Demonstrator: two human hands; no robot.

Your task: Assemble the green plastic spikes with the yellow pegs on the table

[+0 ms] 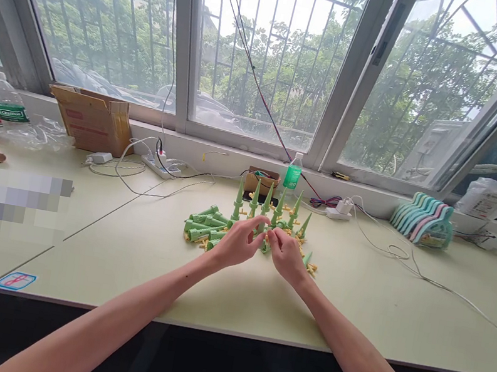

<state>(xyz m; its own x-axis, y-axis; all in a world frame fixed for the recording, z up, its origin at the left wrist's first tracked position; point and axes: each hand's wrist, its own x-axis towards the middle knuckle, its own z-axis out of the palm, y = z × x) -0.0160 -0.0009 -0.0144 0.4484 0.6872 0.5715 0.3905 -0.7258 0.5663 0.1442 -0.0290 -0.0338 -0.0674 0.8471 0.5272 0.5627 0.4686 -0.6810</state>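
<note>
My left hand (240, 240) is closed, thumb and forefinger curled round a green plastic spike (263, 222) that is partly hidden by the fingers. Close against it, my right hand (285, 253) pinches at the same spot; what its fingertips hold, if anything, is too small and covered to make out. Behind both hands, several pointed green spikes (239, 200) stand upright in a row. A heap of green tube-like pieces (203, 227) lies to the left of my left hand. Small yellow parts (312, 268) are scattered beside my right hand and among the green pieces.
Behind the spikes stand a green-labelled bottle (293, 173) and a small open box (263, 179). A cardboard box (92, 120) and a power strip (161, 162) are at the back left. White cables (412, 261) and a stack of coloured plastic hangers (424, 220) lie on the right.
</note>
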